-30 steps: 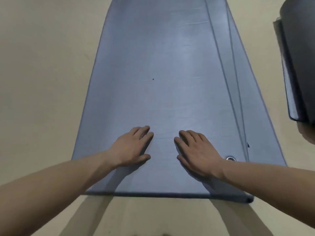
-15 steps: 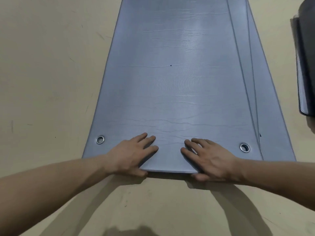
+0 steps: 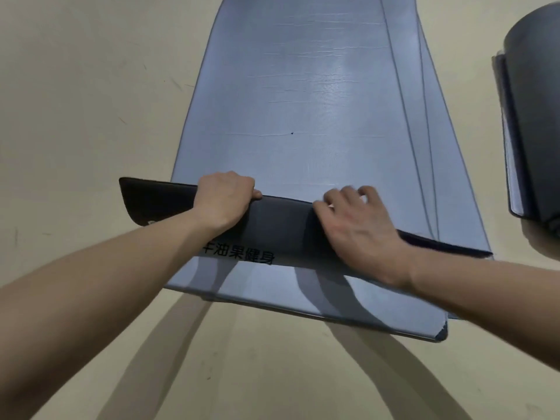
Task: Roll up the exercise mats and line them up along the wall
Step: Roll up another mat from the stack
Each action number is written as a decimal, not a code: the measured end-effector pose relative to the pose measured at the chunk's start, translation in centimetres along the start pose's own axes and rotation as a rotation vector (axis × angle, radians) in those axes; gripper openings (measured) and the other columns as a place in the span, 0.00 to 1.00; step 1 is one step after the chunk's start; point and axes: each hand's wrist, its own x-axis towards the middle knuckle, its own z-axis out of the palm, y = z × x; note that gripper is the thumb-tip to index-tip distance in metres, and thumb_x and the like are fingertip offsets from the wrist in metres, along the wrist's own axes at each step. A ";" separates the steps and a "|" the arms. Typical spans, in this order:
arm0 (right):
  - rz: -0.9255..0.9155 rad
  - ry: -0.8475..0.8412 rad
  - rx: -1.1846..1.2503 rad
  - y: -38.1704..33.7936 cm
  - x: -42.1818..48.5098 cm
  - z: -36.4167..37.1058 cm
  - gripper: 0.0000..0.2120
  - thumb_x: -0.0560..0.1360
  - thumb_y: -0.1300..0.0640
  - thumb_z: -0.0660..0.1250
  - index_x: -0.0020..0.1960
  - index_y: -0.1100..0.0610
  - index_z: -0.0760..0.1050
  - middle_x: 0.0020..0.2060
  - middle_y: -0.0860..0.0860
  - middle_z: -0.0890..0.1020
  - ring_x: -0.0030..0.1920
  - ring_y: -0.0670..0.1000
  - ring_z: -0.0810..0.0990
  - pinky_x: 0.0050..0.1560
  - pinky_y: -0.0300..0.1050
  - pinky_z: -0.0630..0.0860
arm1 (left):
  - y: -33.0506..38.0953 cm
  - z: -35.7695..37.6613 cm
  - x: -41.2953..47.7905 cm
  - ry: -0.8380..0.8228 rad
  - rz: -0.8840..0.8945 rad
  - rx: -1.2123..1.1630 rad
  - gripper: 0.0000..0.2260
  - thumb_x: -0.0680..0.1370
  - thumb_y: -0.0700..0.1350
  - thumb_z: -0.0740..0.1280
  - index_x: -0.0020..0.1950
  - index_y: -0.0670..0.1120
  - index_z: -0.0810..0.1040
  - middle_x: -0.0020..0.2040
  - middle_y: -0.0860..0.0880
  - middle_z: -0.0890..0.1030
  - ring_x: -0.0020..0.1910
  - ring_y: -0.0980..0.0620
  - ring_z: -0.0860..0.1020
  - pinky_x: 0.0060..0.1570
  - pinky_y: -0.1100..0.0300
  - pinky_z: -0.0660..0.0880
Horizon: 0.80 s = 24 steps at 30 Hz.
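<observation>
We are holding the near end of the top mat folded back over itself, its dark underside facing up. Our left hand is curling its fingers over the fold and gripping it; our right hand, slightly blurred, is clutching the same fold beside it. The top mat is lying on other mats on the floor, with a rolled mat sitting well apart at the floor's right edge.
</observation>
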 end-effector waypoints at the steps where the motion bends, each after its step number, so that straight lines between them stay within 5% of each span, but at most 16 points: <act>1: -0.023 -0.014 -0.004 -1.2 -1.0 0.8 0.22 0.74 0.55 0.69 0.66 0.64 0.75 0.59 0.64 0.78 0.57 0.65 0.77 0.63 0.64 0.67 | 0.2 0.5 0.2 0.010 -0.025 -0.011 0.19 0.86 0.58 0.57 0.56 0.47 0.81 0.51 0.42 0.82 0.50 0.38 0.80 0.41 0.52 0.65; 3: -0.060 -0.128 -0.041 -2.6 -3.4 2.8 0.38 0.76 0.46 0.66 0.78 0.69 0.63 0.74 0.73 0.64 0.74 0.70 0.65 0.75 0.73 0.49 | 0.5 1.4 0.4 0.048 -0.049 -0.016 0.19 0.86 0.58 0.58 0.55 0.46 0.81 0.49 0.42 0.83 0.50 0.39 0.80 0.41 0.52 0.63; 5: -0.078 -0.210 -0.038 -1.8 -4.6 4.6 0.50 0.73 0.38 0.71 0.81 0.67 0.56 0.79 0.73 0.55 0.79 0.71 0.57 0.77 0.72 0.43 | 0.8 2.6 0.2 0.134 -0.037 -0.051 0.17 0.86 0.56 0.58 0.51 0.46 0.81 0.46 0.43 0.83 0.47 0.39 0.79 0.42 0.52 0.60; 9: -0.155 -0.200 0.068 1.5 -1.6 6.5 0.54 0.69 0.35 0.76 0.82 0.63 0.57 0.76 0.69 0.64 0.75 0.68 0.66 0.76 0.65 0.61 | 0.5 4.7 -2.1 0.440 0.180 -0.251 0.16 0.82 0.53 0.61 0.56 0.42 0.79 0.55 0.42 0.81 0.52 0.38 0.76 0.54 0.48 0.66; 12: -0.204 -0.290 0.161 2.6 1.0 6.7 0.54 0.66 0.34 0.75 0.82 0.57 0.57 0.73 0.62 0.69 0.69 0.63 0.72 0.72 0.58 0.67 | -0.6 7.2 -5.1 0.280 0.382 -0.005 0.36 0.75 0.64 0.68 0.74 0.40 0.71 0.73 0.38 0.72 0.71 0.35 0.70 0.74 0.37 0.62; 15: -0.183 -0.330 0.251 3.3 1.8 6.5 0.51 0.68 0.35 0.72 0.82 0.52 0.54 0.73 0.57 0.68 0.68 0.61 0.71 0.73 0.54 0.67 | -1.8 8.1 -5.0 0.044 0.315 0.121 0.53 0.65 0.69 0.76 0.81 0.42 0.63 0.78 0.36 0.65 0.77 0.32 0.63 0.76 0.33 0.58; 20: -0.013 -0.335 0.061 0.1 1.2 6.4 0.48 0.68 0.42 0.73 0.80 0.59 0.56 0.69 0.63 0.70 0.67 0.66 0.70 0.75 0.70 0.55 | -1.0 7.5 -1.0 -0.042 0.294 0.027 0.47 0.66 0.67 0.75 0.80 0.51 0.62 0.72 0.43 0.72 0.70 0.40 0.72 0.71 0.42 0.67; 24: 0.036 -0.291 0.058 -1.0 1.2 7.7 0.46 0.65 0.44 0.76 0.77 0.60 0.64 0.62 0.62 0.75 0.60 0.65 0.75 0.69 0.72 0.63 | -0.8 7.5 -0.9 -0.092 0.253 -0.046 0.39 0.68 0.64 0.71 0.76 0.56 0.64 0.66 0.50 0.75 0.62 0.45 0.77 0.67 0.48 0.69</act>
